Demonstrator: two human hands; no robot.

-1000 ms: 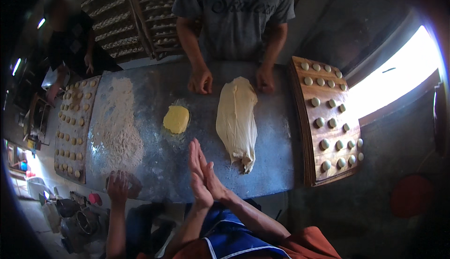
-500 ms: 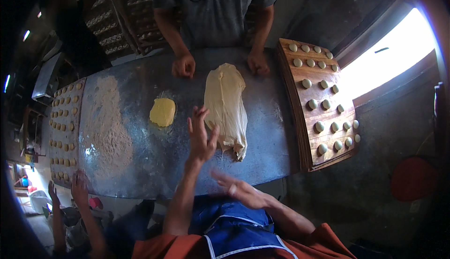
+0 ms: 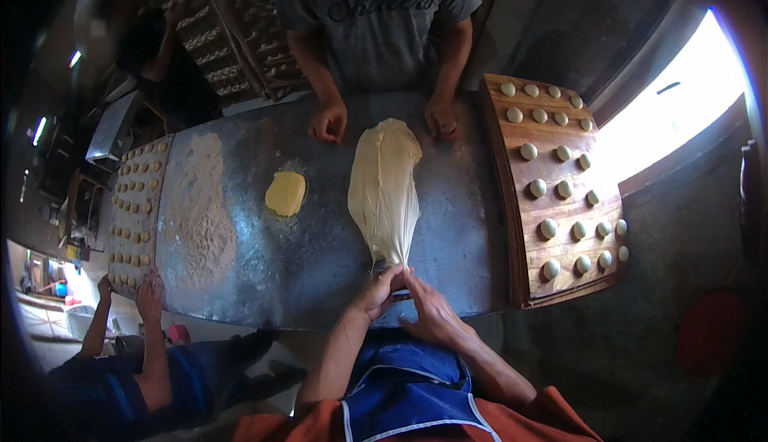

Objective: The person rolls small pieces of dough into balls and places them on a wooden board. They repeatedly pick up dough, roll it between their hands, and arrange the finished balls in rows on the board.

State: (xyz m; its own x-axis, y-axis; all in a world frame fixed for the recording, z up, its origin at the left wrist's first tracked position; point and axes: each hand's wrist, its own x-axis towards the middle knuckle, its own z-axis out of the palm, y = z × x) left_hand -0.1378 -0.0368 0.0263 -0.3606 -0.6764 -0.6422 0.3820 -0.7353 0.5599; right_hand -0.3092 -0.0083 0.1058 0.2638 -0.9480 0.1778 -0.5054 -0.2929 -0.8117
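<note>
Has brought both hands together since half a second ago: left hand (image 3: 376, 292) over from the 9 o'clock side of the dough (image 3: 384, 186), right hand (image 3: 432, 308) up from nearer the apron (image 3: 412, 406). Now pinches the dough's narrowed 6 o'clock tip, with the grip of each hand closed on it; cannot tell how firmly. Leaves the dough stretched from 12 to 6 on the desk (image 3: 320, 274), between a yellow lump (image 3: 286, 194) at 9 o'clock and a board (image 3: 548, 172) of balls (image 3: 529, 152) at 3. Could tear the creased, thin neck by tugging too hard on so small a hold. Could lose the tip by pinching too loosely. Might sweep into the yellow lump by swinging toward 9 o'clock, or strike the co-worker's hands (image 3: 328, 124) at 12 by flinging carelessly.
</note>
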